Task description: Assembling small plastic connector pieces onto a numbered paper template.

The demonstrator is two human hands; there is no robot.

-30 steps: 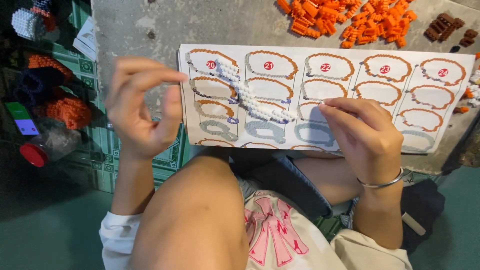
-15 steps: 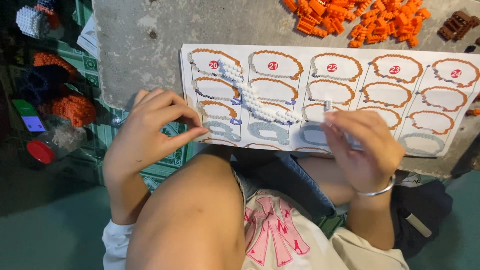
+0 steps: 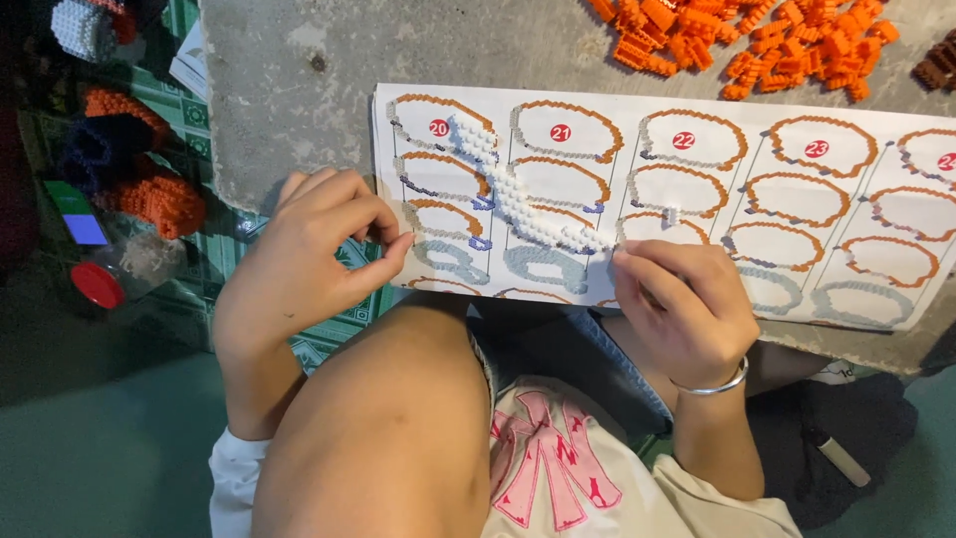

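- My right hand sits at the near edge of the instruction sheet, fingers curled in; a second ago it lay flatter over the sheet's lower rows. The fingertips now pinch at the near end of the white brick strip, closed on it or on a tiny piece there; I cannot tell which.
- My left hand has dropped from where it hovered a second ago and now rests by the sheet's left edge. Thumb and forefinger meet in a pinch just off the paper; if a small brick sits between them, it is too small for me to see.
- The white brick strip lies diagonally across the sheet, from the first numbered panel at its far end towards my right fingertips. It has kept its place while both hands closed in, so I judge the work to be at its near end.
- A single small grey piece rests on the sheet just beyond my right hand.
- The sheet lies flat on the grey concrete slab, its near edge over my knee.
- Further out, a heap of orange bricks lies beyond the sheet, well apart from both hands, with a few brown bricks at the far right.
- To my left, on the green floor, stand orange brick models and a jar with a red lid.
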